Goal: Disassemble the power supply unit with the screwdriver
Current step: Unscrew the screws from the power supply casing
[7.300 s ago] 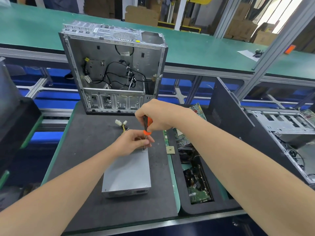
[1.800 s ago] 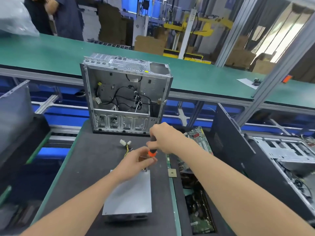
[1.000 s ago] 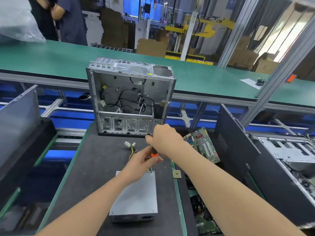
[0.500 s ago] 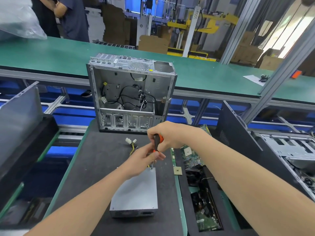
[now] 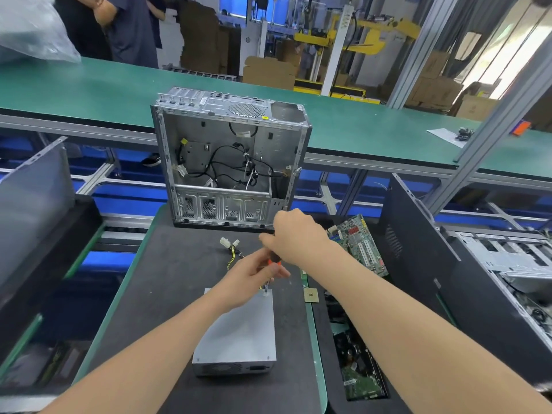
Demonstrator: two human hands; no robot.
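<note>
The power supply unit [image 5: 239, 330] lies flat on the black mat [image 5: 179, 279], with the screwdriver [image 5: 266, 285] tip at its far right corner. The right hand [image 5: 295, 237] wraps around the handle and the left hand [image 5: 251, 273] pinches the shaft. The person should hold the tool straight and push down while turning, so it does not slip.

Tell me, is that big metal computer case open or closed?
Open: the computer case has no side panel; its black cables show inside.

right hand [image 5: 298, 237] | rolled over screwdriver [image 5: 273, 262] handle — black grip now hidden
</note>
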